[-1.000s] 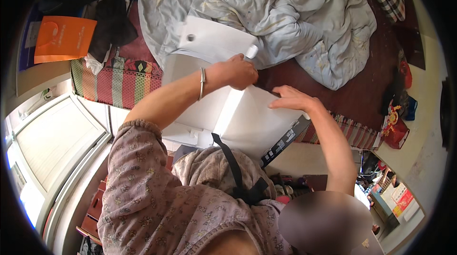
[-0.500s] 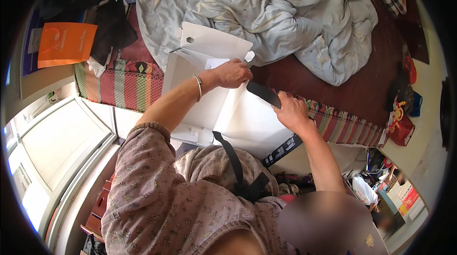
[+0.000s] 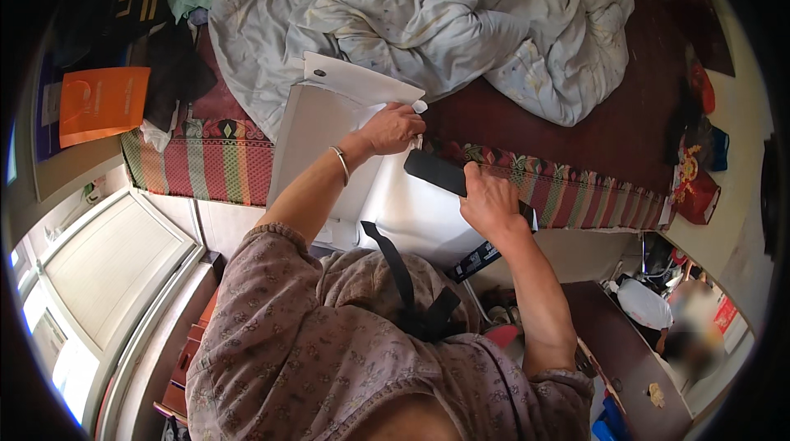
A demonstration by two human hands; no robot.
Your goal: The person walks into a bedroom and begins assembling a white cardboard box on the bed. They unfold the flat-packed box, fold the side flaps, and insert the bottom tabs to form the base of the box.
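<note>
A white cardboard box [image 3: 311, 124] stands unfolded before my lap, its flap with a round hole raised at the far side. My left hand [image 3: 392, 128], a bangle on its wrist, is closed on the box's far right edge. In my right hand [image 3: 490, 202] is a black knife with a broad flat blade [image 3: 436, 173], like a cleaver. Its handle end shows past the palm. The blade points left over the box's white right side panel [image 3: 411, 215], just right of and below my left fingers. Whether it touches the cardboard I cannot tell.
Beyond the box lies a bed with a patterned striped edge [image 3: 222, 163] and a crumpled pale quilt [image 3: 395, 21]. An orange bag [image 3: 103, 105] is at the left, near dark cloth. A dark strap [image 3: 391, 260] hangs across my lap. A wooden cabinet [image 3: 613, 334] stands at lower right.
The knife has moved away from my left fingers, down and toward me, and more of its handle end shows. My left hand keeps its hold on the box. The view has shifted slightly.
</note>
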